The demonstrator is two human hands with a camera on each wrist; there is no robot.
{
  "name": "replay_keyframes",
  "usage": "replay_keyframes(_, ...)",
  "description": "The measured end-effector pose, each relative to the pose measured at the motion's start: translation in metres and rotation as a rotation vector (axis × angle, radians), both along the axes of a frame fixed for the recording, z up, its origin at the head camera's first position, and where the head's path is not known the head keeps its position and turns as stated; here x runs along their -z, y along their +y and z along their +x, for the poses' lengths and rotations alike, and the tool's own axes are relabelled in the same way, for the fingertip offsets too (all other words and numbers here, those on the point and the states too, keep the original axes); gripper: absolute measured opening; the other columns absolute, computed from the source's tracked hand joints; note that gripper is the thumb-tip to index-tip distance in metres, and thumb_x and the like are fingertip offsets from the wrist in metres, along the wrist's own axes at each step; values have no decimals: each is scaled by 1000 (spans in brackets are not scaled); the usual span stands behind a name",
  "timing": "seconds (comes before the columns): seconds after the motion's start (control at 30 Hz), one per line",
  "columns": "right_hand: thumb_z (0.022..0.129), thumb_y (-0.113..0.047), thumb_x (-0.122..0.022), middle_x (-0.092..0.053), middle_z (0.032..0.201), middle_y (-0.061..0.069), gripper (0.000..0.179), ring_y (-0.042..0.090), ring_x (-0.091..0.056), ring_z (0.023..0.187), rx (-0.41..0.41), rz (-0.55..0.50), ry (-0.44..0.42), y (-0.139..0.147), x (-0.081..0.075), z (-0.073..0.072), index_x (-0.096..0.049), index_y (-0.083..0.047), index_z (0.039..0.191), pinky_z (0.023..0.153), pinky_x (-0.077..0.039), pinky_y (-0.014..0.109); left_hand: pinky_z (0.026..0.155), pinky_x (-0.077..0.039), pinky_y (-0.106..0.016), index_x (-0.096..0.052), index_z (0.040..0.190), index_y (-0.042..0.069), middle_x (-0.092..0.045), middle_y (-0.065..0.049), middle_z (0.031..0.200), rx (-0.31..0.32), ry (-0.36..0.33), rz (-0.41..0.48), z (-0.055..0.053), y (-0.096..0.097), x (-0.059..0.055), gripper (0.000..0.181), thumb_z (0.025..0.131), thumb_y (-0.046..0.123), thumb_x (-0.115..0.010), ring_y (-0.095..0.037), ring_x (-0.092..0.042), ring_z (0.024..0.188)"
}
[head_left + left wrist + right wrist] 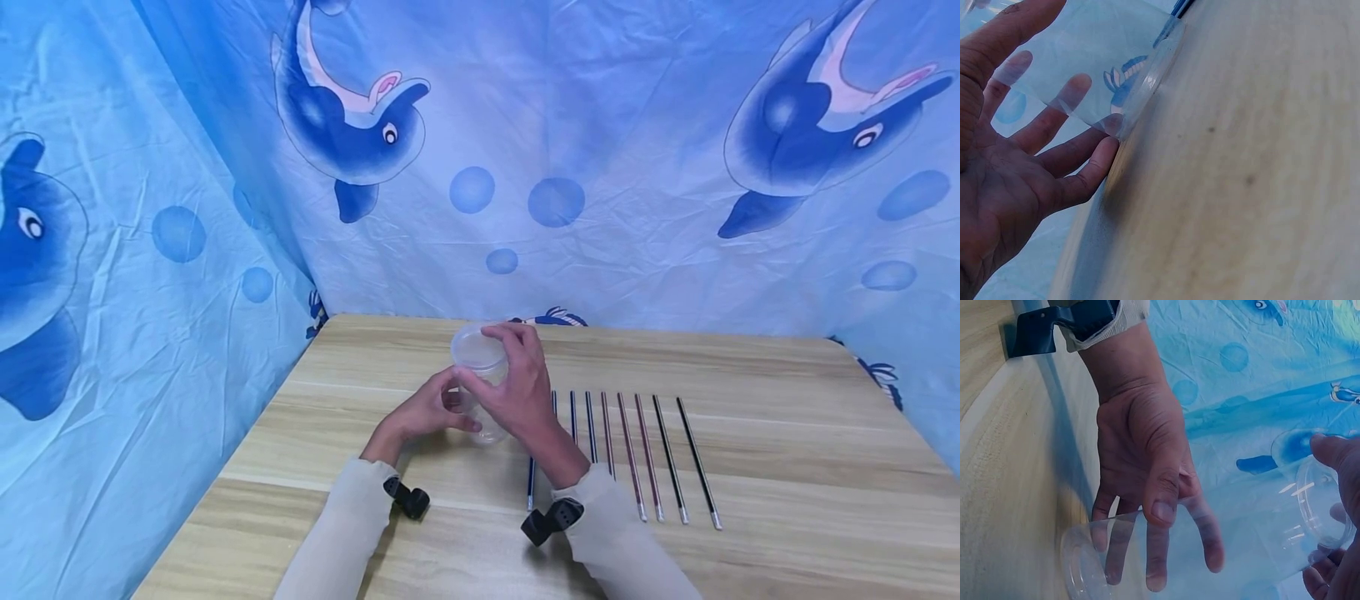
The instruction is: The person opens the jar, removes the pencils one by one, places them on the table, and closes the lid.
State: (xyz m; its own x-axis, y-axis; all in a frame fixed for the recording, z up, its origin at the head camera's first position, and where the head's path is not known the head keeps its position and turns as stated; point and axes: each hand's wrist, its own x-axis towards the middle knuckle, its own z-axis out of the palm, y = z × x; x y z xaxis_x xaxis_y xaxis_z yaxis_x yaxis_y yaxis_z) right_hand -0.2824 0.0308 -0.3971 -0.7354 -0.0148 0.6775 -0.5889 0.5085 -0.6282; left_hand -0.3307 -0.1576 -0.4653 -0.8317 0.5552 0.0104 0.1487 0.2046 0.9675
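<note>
A clear plastic jar [491,431] stands upright on the wooden table, its round translucent top [477,348] facing up. My left hand [422,412] is around the lower body, thumb on the near side; through the clear wall [1241,544] its spread fingers show behind the jar in the right wrist view. At the upper end, my right hand [521,385] grips the rim between thumb and fingers. The jar's base [1150,81] sits at the table surface in the left wrist view. Whether the top is a separate lid I cannot tell.
Several pencils [628,454] lie in a row, roughly parallel, right of the jar; the right forearm partly covers the leftmost ones. A blue dolphin-print cloth [637,275] hangs behind and left of the wooden table [810,467]. Each wrist carries a black camera [551,522].
</note>
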Motion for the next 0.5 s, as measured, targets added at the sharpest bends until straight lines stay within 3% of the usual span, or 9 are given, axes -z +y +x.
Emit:
replay_keyframes(0.17, 65, -43, -93, -46, 120, 13, 76, 29, -48, 109, 58, -18, -22, -2, 1, 0, -58, -10, 123, 80, -50, 45, 105, -43, -50, -40, 148, 18, -46, -7, 144, 10, 26, -1, -1, 0, 1, 90, 73, 4, -88, -32, -52, 127)
replay_keyframes(0.27, 74, -47, -85, -41, 129, 15, 79, 32, -47, 113, 57, -42, -62, -2, 0, 1, -49, -10, 134, 82, -52, 49, 105, -44, -48, -39, 149, 18, -46, -8, 145, 25, 35, 4, -2, 0, 1, 91, 73, 3, -88, -33, -51, 128)
replay_keyframes(0.4, 87, -38, -68, -37, 151, 12, 78, 35, -47, 125, -85, -126, -124, 2, -3, 2, -32, -14, 152, 88, -49, 57, 104, -46, -45, -38, 151, 22, -46, -7, 146, 28, 25, 12, -1, -1, 1, 93, 74, 4, -87, -35, -50, 130)
replay_keyframes(0.5, 89, -29, -64, -41, 154, 7, 80, 32, -49, 127, -207, -191, -179, 4, -5, 2, -23, -15, 157, 92, -47, 56, 105, -45, -44, -38, 151, 24, -44, -6, 147, 21, 14, 14, 0, -1, 0, 93, 74, 4, -87, -35, -49, 131)
